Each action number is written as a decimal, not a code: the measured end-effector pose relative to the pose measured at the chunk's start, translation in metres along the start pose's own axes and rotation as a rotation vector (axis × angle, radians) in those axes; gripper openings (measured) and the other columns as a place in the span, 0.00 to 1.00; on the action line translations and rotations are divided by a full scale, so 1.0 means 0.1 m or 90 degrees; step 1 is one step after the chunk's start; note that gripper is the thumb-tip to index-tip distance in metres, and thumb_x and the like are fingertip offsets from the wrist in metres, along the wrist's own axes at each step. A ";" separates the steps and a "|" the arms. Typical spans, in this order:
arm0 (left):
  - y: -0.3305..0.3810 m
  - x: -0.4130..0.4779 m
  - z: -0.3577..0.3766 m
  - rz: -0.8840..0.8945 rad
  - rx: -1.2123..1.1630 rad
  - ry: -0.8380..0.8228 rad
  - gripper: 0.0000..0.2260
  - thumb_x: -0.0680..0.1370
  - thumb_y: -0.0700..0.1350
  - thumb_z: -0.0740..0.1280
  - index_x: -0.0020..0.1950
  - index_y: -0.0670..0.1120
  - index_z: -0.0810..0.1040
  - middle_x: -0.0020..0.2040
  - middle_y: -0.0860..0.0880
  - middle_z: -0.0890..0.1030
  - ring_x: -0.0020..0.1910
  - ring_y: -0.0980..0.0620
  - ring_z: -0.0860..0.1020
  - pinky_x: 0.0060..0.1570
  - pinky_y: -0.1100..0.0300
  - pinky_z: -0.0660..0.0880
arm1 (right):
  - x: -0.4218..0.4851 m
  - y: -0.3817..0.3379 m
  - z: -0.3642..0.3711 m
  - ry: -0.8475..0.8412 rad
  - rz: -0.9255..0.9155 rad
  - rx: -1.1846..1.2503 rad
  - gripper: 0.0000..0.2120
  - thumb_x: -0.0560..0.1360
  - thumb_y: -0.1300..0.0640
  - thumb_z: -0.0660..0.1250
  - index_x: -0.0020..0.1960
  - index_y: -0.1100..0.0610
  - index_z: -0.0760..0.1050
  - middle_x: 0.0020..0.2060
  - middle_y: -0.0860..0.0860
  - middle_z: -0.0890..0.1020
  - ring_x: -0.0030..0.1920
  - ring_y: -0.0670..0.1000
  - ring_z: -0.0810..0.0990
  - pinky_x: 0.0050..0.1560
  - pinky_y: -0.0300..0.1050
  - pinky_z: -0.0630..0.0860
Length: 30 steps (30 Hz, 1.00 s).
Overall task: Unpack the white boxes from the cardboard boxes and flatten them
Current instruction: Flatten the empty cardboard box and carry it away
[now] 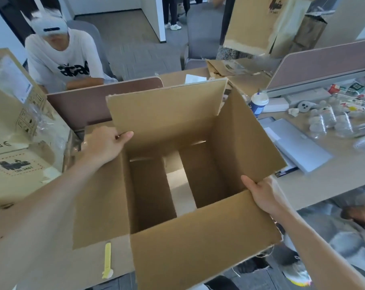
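Left hand (106, 145) and right hand (263, 195) grip opposite corners of the empty cardboard box (198, 254); pushing them diagonally together should collapse it.

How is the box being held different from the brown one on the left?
The held box is open, with its flaps spread and nothing inside; the left box looks closed. The held box shows plain cardboard; the left box carries printed marks. Both are brown cardboard.
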<state>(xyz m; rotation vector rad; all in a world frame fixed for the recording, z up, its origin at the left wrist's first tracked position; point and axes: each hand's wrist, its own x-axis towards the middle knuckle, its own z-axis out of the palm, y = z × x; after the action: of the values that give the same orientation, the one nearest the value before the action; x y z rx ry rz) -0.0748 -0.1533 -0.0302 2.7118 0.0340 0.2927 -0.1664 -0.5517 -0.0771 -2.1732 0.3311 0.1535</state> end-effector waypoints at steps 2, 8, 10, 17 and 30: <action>0.14 -0.05 0.09 0.030 -0.005 -0.024 0.30 0.79 0.61 0.65 0.24 0.45 0.65 0.25 0.46 0.68 0.28 0.43 0.71 0.30 0.52 0.63 | 0.01 -0.13 0.09 0.003 -0.018 0.010 0.08 0.81 0.49 0.62 0.52 0.54 0.73 0.44 0.50 0.79 0.46 0.53 0.80 0.43 0.45 0.74; 0.24 -0.18 0.28 0.025 -0.017 -0.037 0.31 0.78 0.62 0.64 0.23 0.45 0.62 0.21 0.48 0.65 0.24 0.46 0.66 0.26 0.56 0.57 | 0.04 -0.33 0.19 -0.013 -0.017 0.011 0.17 0.82 0.50 0.60 0.50 0.65 0.72 0.43 0.61 0.80 0.43 0.60 0.81 0.45 0.54 0.79; 0.17 -0.17 0.29 0.020 -0.025 -0.025 0.31 0.79 0.61 0.65 0.23 0.44 0.63 0.21 0.47 0.65 0.24 0.47 0.66 0.27 0.55 0.57 | 0.06 -0.28 0.18 -0.021 -0.014 0.010 0.15 0.82 0.50 0.61 0.49 0.63 0.74 0.40 0.58 0.79 0.41 0.56 0.81 0.39 0.45 0.78; -0.34 0.08 -0.08 -0.014 0.040 0.032 0.23 0.81 0.56 0.63 0.45 0.36 0.81 0.40 0.40 0.80 0.46 0.37 0.80 0.42 0.54 0.69 | 0.09 0.07 -0.19 -0.027 -0.006 -0.062 0.09 0.81 0.55 0.64 0.45 0.57 0.77 0.39 0.51 0.80 0.39 0.46 0.78 0.34 0.38 0.69; 0.18 0.02 0.13 -0.019 -0.045 -0.166 0.29 0.80 0.61 0.63 0.27 0.41 0.68 0.24 0.47 0.66 0.25 0.48 0.69 0.28 0.57 0.59 | 0.23 -0.15 0.08 -0.016 -0.022 -0.009 0.15 0.80 0.50 0.64 0.45 0.61 0.79 0.44 0.53 0.80 0.44 0.51 0.79 0.42 0.44 0.73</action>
<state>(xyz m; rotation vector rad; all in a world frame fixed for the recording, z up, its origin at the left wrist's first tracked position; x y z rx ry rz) -0.0702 -0.1752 -0.0345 2.6538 -0.0114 -0.0682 -0.1400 -0.5411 -0.0749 -2.1878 0.2781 0.1633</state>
